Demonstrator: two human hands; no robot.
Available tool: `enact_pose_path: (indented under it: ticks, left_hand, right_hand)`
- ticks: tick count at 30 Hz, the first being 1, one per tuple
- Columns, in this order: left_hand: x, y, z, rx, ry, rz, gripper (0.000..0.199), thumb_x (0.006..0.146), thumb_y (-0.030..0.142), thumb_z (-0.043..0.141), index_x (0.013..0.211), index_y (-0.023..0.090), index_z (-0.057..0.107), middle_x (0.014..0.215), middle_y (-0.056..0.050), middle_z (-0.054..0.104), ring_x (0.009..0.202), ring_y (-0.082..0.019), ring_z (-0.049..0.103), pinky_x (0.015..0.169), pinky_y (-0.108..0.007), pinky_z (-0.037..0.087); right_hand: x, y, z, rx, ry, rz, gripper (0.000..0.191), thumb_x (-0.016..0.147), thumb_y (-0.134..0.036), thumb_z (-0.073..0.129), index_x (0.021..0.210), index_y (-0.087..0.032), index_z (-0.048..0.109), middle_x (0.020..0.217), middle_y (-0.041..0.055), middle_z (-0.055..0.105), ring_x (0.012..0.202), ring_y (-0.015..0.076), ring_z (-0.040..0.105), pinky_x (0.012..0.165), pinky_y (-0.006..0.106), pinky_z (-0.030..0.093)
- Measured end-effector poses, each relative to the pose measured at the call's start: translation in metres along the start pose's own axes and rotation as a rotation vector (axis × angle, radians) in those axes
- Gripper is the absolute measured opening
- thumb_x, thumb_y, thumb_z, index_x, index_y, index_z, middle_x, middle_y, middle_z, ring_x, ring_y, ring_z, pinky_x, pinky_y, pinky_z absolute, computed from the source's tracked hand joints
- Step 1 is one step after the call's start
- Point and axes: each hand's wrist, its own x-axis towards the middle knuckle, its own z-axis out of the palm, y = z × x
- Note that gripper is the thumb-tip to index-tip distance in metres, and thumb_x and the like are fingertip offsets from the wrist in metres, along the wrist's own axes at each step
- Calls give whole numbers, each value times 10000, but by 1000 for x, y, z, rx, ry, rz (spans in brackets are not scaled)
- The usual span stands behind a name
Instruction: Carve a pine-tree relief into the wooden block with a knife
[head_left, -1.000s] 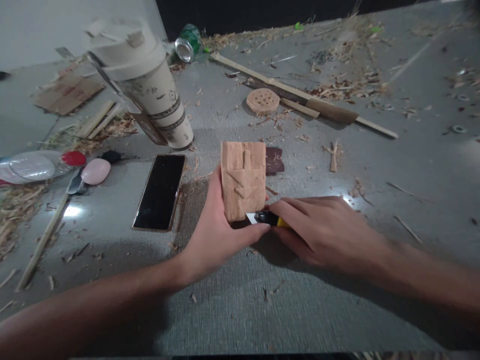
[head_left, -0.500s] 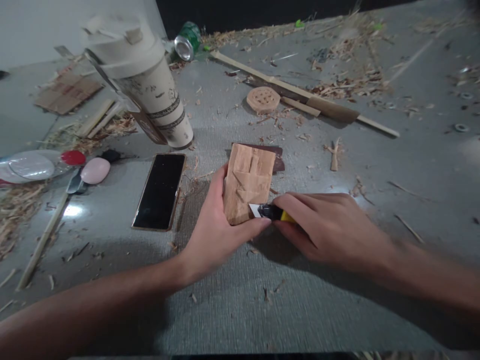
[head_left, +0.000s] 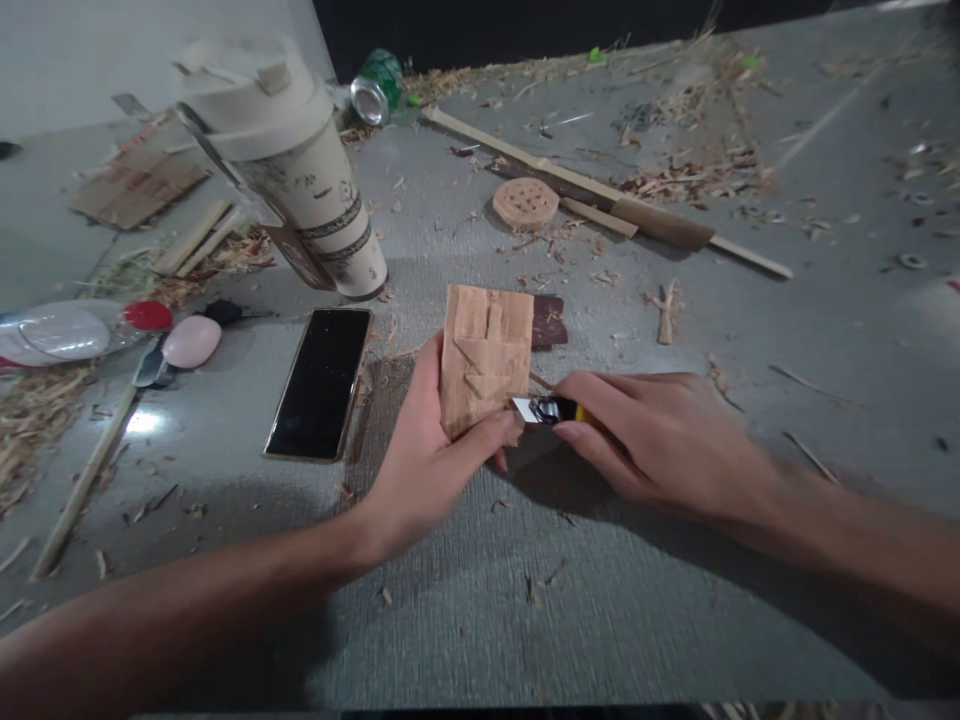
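Observation:
Near the middle of the head view is a carved wooden block [head_left: 486, 350] with cut grooves and raised shapes. My left hand [head_left: 435, 440] is closed around its left side and lower edge, the thumb lying across the bottom right corner. My right hand [head_left: 660, 435] grips a utility knife [head_left: 556, 409] with a black and yellow body. The knife's pale blade points left, its tip at the block's lower right edge. A dark reddish-brown flat piece [head_left: 550, 322] lies on the table behind the block, partly hidden by it.
A phone [head_left: 319, 385] lies left of the block, with a tall lidded cup [head_left: 315, 190] behind it. Farther back are a green can [head_left: 376, 88], a round carved wooden piece [head_left: 525, 204] and long wooden sticks [head_left: 660, 222]. Shavings litter the grey table [head_left: 465, 640].
The block has shifted slightly left and turned a little more upright in my left hand. The knife has moved right, from over the block's lower corner to its right edge.

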Motion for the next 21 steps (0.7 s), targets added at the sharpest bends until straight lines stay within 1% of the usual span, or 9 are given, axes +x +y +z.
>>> enact_pose_path:
  ticks: [3, 7, 11, 13, 17, 21]
  left_hand:
    - [1, 0, 1, -82, -9, 5, 546, 976, 268, 825, 1426, 259, 515, 1151, -34, 725, 692, -117, 677, 519, -239, 597]
    - [0, -1, 1, -122, -15, -11, 515, 994, 219, 802, 1428, 277, 531, 1170, -34, 735, 754, -134, 704, 540, -245, 631]
    - [2, -1, 3, -145, 2, -4, 598, 917, 120, 772, 1437, 281, 525, 1191, -38, 744, 824, -170, 744, 527, -247, 640]
    - [2, -1, 3, -143, 10, -2, 648, 888, 97, 744, 1462, 281, 507, 1186, -42, 748, 816, -177, 755, 507, -238, 622]
    - [-1, 0, 3, -119, 20, -4, 720, 850, 67, 700, 1500, 293, 489, 1270, -54, 746, 759, -155, 733, 516, -255, 638]
    - [-3, 2, 3, -96, 24, 5, 711, 836, 62, 692, 1486, 288, 512, 1312, -59, 738, 742, -140, 699, 529, -259, 639]
  right_hand:
    - [0, 1, 0, 8, 26, -5, 457, 1235, -454, 315, 983, -216, 612, 676, -7, 643, 517, 152, 557, 543, 311, 290]
    - [0, 1, 1, 13, 35, 8, 463, 1235, -465, 315, 992, -210, 615, 704, 7, 673, 526, 163, 592, 537, 323, 293]
    - [0, 3, 1, 33, 18, 33, 458, 1235, -470, 315, 1007, -212, 617, 717, 7, 684, 537, 174, 609, 538, 328, 292]
    - [0, 4, 1, 42, 14, 41, 458, 1236, -466, 309, 1008, -214, 617, 709, 4, 677, 537, 174, 606, 541, 328, 294]
    - [1, 6, 3, 39, -2, 24, 473, 1237, -494, 309, 1005, -214, 611, 720, 8, 683, 537, 171, 603, 543, 332, 286]
    - [1, 6, 4, 42, -10, 9, 449, 1232, -500, 338, 1019, -213, 609, 740, 10, 684, 548, 165, 591, 550, 335, 273]
